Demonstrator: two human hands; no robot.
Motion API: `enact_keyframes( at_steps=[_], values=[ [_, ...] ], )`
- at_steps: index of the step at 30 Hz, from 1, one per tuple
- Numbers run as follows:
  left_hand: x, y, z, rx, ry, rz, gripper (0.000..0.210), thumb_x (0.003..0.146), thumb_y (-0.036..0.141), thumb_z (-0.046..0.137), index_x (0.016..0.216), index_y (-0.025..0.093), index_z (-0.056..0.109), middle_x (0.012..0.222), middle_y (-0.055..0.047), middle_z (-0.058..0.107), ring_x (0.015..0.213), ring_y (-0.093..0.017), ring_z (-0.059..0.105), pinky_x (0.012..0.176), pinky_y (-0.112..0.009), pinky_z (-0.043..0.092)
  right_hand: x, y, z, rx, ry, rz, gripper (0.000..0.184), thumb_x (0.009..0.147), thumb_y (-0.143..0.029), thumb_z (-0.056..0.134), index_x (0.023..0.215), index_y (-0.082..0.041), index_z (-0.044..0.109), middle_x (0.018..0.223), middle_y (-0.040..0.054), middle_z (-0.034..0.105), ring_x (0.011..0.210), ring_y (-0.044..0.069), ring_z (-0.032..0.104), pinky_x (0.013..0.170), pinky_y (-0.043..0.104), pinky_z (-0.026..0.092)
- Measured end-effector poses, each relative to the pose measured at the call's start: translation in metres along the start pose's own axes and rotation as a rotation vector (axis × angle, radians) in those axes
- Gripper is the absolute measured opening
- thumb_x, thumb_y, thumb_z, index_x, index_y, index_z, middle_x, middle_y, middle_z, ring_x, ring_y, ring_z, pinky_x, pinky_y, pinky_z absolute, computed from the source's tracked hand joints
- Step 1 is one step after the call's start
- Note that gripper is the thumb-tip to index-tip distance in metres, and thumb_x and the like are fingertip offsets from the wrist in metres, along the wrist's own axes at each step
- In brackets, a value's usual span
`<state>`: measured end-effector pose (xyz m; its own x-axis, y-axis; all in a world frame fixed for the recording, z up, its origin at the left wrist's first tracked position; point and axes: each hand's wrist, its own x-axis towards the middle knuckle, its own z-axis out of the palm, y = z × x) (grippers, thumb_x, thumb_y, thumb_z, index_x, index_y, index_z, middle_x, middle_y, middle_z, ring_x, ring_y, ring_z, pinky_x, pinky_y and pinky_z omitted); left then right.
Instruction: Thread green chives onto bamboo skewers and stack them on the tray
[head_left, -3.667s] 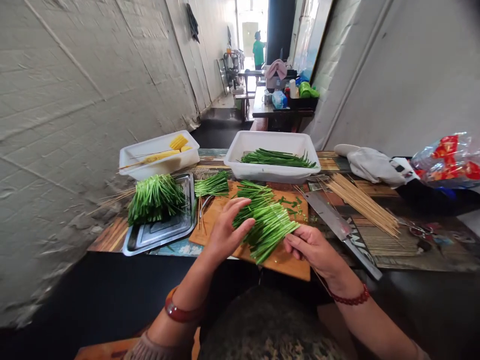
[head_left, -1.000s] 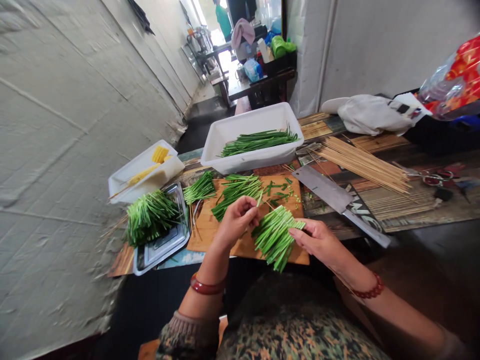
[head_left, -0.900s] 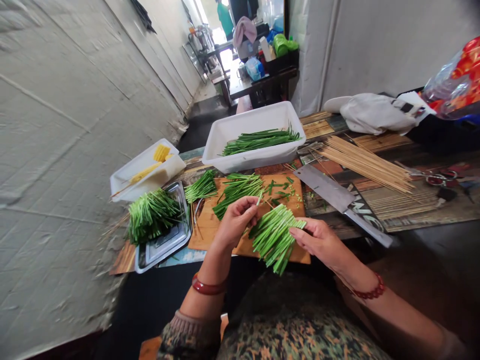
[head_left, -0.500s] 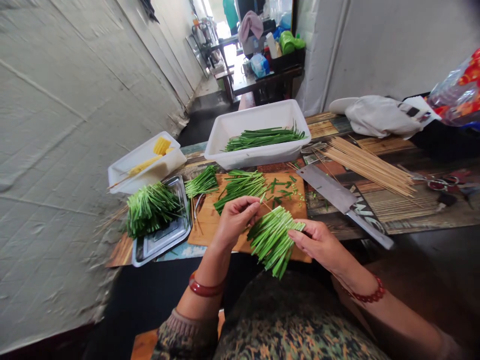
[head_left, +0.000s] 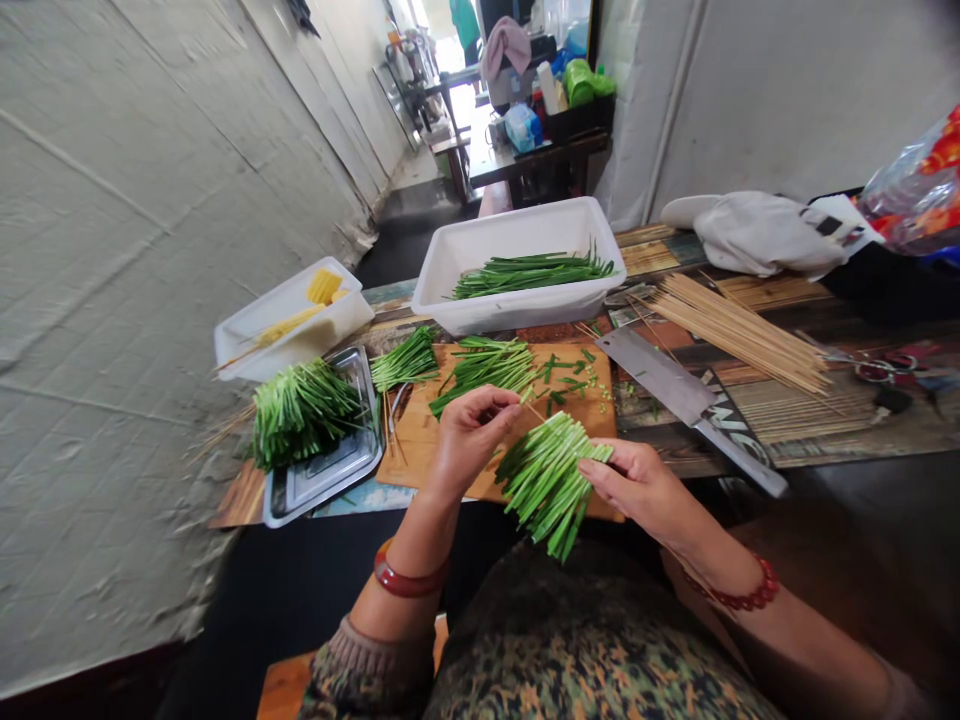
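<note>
My right hand (head_left: 634, 480) grips the end of a skewer of garlic chives (head_left: 547, 475), the pale green stalks packed side by side and hanging down over the board's front edge. From its far end the bare tip of a bamboo skewer (head_left: 534, 412) sticks out toward my left hand (head_left: 480, 430). Thumb and forefinger of that hand are pinched on a pale chive stalk at the tip. Behind them a loose pile of cut chives (head_left: 491, 368) lies on the wooden cutting board (head_left: 450, 460), with chopped scraps (head_left: 566, 375) to its right.
A cleaver (head_left: 660, 375) lies right of the board, near a bundle of bamboo skewers (head_left: 742, 330). Left is a metal tray (head_left: 330, 490) with stacked chive skewers (head_left: 304, 415). White tubs hold chives (head_left: 532, 272) and corn (head_left: 324, 287). A cap (head_left: 765, 232) lies at the back right.
Both hands and the chive skewer stay nearly in place. The whole view has shifted very slightly.
</note>
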<state>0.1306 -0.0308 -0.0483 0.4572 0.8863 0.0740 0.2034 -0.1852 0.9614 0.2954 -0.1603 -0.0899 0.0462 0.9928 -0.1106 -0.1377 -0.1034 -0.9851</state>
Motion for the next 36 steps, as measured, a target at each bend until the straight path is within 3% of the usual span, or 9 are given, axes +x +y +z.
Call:
enact_keyframes(
  at_steps=[7, 11, 16, 21, 25, 29, 32, 36],
  values=[
    [0.0001, 0.0049, -0.0018, 0.120, 0.008, 0.091, 0.013, 0.075, 0.028, 0.070, 0.071, 0.016, 0.069, 0.065, 0.000, 0.057, 0.059, -0.010, 0.046, 0.053, -0.021, 0.035, 0.0012, 0.0041, -0.0006, 0.002, -0.006, -0.010, 0.038, 0.085, -0.054, 0.062, 0.078, -0.018, 0.066, 0.059, -0.0030, 0.040, 0.052, 0.010, 0.029, 0.044, 0.023, 0.026],
    [-0.0009, 0.0045, -0.0017, 0.085, 0.009, 0.044, 0.014, 0.073, 0.028, 0.072, 0.069, 0.015, 0.069, 0.062, 0.000, 0.056, 0.056, -0.009, 0.044, 0.051, -0.021, 0.033, 0.0005, 0.0025, 0.0001, 0.005, -0.009, -0.016, 0.036, 0.084, -0.053, 0.063, 0.077, -0.018, 0.066, 0.059, -0.0022, 0.045, 0.053, 0.011, 0.035, 0.046, 0.023, 0.031],
    [-0.0030, 0.0072, -0.0015, 0.012, -0.025, -0.034, 0.015, 0.072, 0.028, 0.073, 0.070, 0.014, 0.069, 0.061, 0.001, 0.056, 0.054, -0.008, 0.043, 0.051, -0.021, 0.033, 0.0007, 0.0002, 0.0007, 0.026, -0.032, -0.052, 0.032, 0.085, -0.049, 0.063, 0.078, -0.018, 0.067, 0.066, 0.0005, 0.054, 0.065, 0.016, 0.051, 0.063, 0.026, 0.044],
    [-0.0039, 0.0093, -0.0024, -0.053, -0.126, -0.090, 0.022, 0.069, 0.033, 0.076, 0.067, 0.014, 0.066, 0.061, 0.000, 0.057, 0.056, -0.009, 0.045, 0.052, -0.021, 0.036, 0.0027, 0.0016, 0.0003, 0.008, -0.063, -0.075, 0.031, 0.087, -0.047, 0.060, 0.085, -0.018, 0.070, 0.081, 0.0043, 0.065, 0.076, 0.020, 0.058, 0.076, 0.030, 0.047],
    [-0.0032, 0.0057, -0.0054, -0.005, -0.215, -0.020, 0.023, 0.071, 0.034, 0.075, 0.065, 0.014, 0.065, 0.067, -0.003, 0.059, 0.064, -0.012, 0.051, 0.060, -0.024, 0.041, 0.0034, 0.0018, 0.0004, -0.020, -0.086, -0.080, 0.032, 0.087, -0.048, 0.060, 0.083, -0.018, 0.069, 0.078, 0.0042, 0.063, 0.075, 0.020, 0.056, 0.076, 0.031, 0.047],
    [-0.0045, 0.0034, -0.0071, 0.063, -0.301, 0.038, 0.023, 0.080, 0.037, 0.066, 0.076, 0.015, 0.069, 0.078, -0.005, 0.064, 0.072, -0.015, 0.055, 0.065, -0.025, 0.042, 0.0019, 0.0014, 0.0012, 0.023, -0.048, -0.046, 0.035, 0.084, -0.052, 0.063, 0.078, -0.018, 0.067, 0.062, -0.0008, 0.051, 0.060, 0.015, 0.046, 0.059, 0.026, 0.042],
    [-0.0065, 0.0034, -0.0061, 0.099, -0.383, -0.012, 0.036, 0.089, 0.044, 0.054, 0.069, 0.015, 0.062, 0.063, 0.001, 0.052, 0.059, -0.011, 0.043, 0.055, -0.022, 0.035, 0.0013, 0.0035, 0.0006, 0.018, -0.045, -0.052, 0.034, 0.086, -0.050, 0.062, 0.076, -0.017, 0.065, 0.060, -0.0032, 0.044, 0.054, 0.011, 0.035, 0.051, 0.024, 0.033],
    [-0.0072, 0.0020, -0.0032, 0.123, -0.398, 0.003, 0.044, 0.090, 0.047, 0.050, 0.059, 0.016, 0.047, 0.058, 0.004, 0.037, 0.055, -0.009, 0.032, 0.051, -0.021, 0.027, 0.0023, 0.0068, -0.0008, -0.060, -0.081, -0.100, 0.030, 0.091, -0.044, 0.057, 0.079, -0.017, 0.064, 0.068, -0.0011, 0.051, 0.057, 0.011, 0.037, 0.053, 0.023, 0.033]
  ],
)
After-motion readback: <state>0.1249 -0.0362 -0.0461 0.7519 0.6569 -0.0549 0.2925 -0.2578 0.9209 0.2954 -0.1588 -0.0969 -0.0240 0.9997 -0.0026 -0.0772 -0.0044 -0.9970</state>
